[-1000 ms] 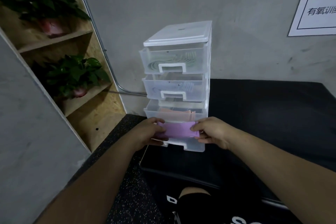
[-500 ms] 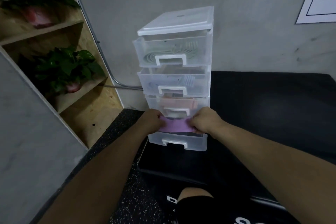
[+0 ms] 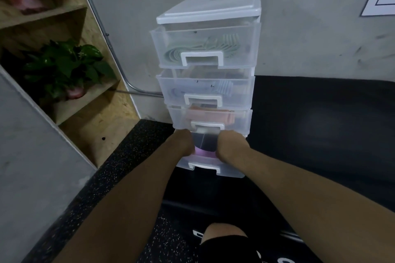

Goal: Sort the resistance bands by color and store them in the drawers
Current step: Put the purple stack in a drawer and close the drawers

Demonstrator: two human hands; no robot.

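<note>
A folded pink resistance band goes into the pulled-out bottom drawer of a clear four-drawer unit. The left hand and right hand each close their fingers on one end, apparently keeping it flat. Upper drawers hold green, pale and orange bands.

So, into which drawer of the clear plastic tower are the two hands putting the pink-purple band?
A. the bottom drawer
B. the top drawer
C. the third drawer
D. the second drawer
A. The left hand and the right hand hold the pink-purple band inside the pulled-out bottom drawer, under the third drawer with orange bands.
</note>
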